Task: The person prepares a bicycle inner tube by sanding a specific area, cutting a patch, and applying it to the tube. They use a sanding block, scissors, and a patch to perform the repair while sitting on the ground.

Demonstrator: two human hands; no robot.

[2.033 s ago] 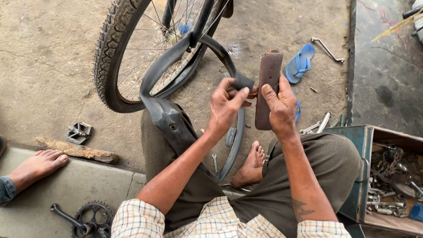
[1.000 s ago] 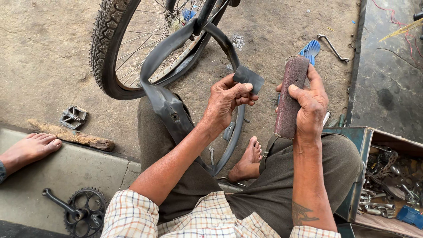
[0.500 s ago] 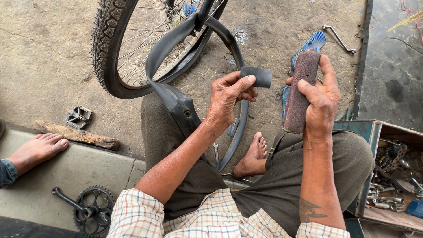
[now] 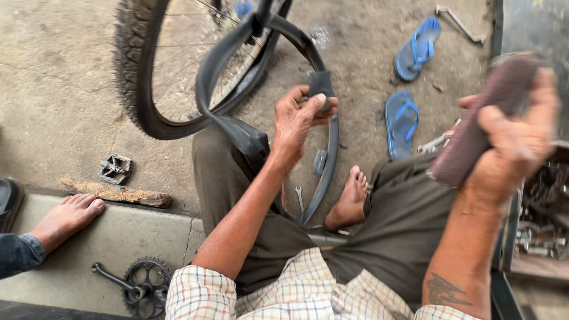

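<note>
My left hand (image 4: 299, 118) pinches a fold of the black bicycle inner tube (image 4: 228, 127), which loops from the wheel down over my left knee. My right hand (image 4: 512, 139) is out to the right, blurred, and grips a brown flat sanding block (image 4: 483, 118) well away from the tube. A bicycle wheel with a knobbly tyre (image 4: 133, 77) stands on the ground in front of me. My bare foot (image 4: 349, 198) rests on the ground below the tube.
Two blue sandals (image 4: 409, 89) and a metal crank arm (image 4: 459, 24) lie on the concrete at upper right. A pedal (image 4: 115, 169), a wooden stick (image 4: 115, 192), a chainring with crank (image 4: 139, 281) and another person's foot (image 4: 65, 216) are at left. A box of metal parts (image 4: 542, 225) stands at right.
My right hand has swung the sanding block away from the tube, out to the right. My left hand keeps holding the tube's fold. The view has shifted right.
</note>
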